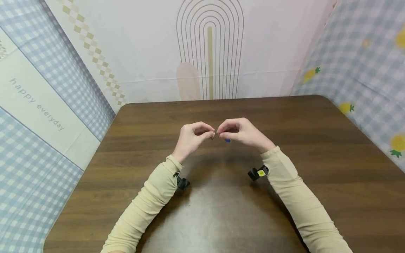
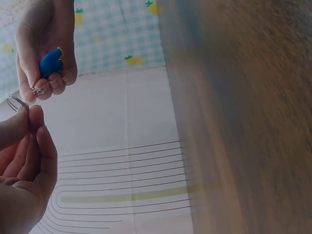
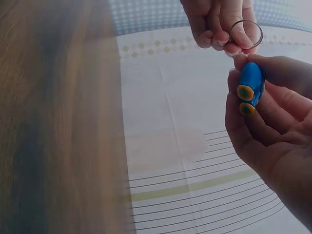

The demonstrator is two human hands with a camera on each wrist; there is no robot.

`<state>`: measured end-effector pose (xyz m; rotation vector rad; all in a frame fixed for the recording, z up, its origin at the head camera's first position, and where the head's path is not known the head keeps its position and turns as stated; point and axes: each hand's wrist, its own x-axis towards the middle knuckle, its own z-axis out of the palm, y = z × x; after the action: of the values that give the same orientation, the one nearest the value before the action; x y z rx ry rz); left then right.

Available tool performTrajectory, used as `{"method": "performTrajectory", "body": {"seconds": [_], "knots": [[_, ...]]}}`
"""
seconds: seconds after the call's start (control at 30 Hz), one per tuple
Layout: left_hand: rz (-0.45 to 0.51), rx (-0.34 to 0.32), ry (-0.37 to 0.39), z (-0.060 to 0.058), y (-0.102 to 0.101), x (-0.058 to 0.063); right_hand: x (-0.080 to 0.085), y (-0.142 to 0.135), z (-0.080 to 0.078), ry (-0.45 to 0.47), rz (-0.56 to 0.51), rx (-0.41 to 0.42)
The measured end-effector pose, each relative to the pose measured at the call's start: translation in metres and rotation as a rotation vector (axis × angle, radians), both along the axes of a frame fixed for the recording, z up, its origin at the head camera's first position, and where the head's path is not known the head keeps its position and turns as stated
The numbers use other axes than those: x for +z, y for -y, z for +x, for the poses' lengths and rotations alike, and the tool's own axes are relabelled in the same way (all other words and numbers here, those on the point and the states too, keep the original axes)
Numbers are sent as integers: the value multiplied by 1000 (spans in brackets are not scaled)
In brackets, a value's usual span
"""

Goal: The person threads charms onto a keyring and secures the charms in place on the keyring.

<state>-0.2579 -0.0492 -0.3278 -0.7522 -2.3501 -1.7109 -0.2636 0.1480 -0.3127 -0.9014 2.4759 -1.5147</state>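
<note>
Both hands meet over the table, fingertips close together in the head view. My left hand (image 1: 192, 139) pinches a metal split key ring (image 3: 262, 36) between thumb and fingers. With thumb and fingertips, my right hand (image 1: 244, 133) pinches the short metal chain (image 2: 37, 90) of a small blue keychain charm (image 3: 252, 77). The charm has two rounded ends with orange rims and green centres, and it hangs in front of the curled right fingers. In the left wrist view, the ring and the chain show a small gap between them.
Beneath the hands lies a dark brown wooden table (image 1: 133, 140). A white cloth with arch lines (image 1: 152, 45) hangs behind its far edge, and checked cloths (image 1: 360, 70) hang at both sides. Each wrist wears a black camera (image 1: 254, 174) over a beige sleeve (image 1: 292, 188).
</note>
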Motion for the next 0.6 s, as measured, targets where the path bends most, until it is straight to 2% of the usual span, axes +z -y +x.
{"method": "performTrajectory", "body": {"seconds": [0.37, 0.6], "knots": [[55, -45, 41, -2, 1, -1, 1, 0, 2, -39, -40, -48], [89, -28, 37, 0, 0, 3, 5, 0, 4, -39, -37, -64]]}}
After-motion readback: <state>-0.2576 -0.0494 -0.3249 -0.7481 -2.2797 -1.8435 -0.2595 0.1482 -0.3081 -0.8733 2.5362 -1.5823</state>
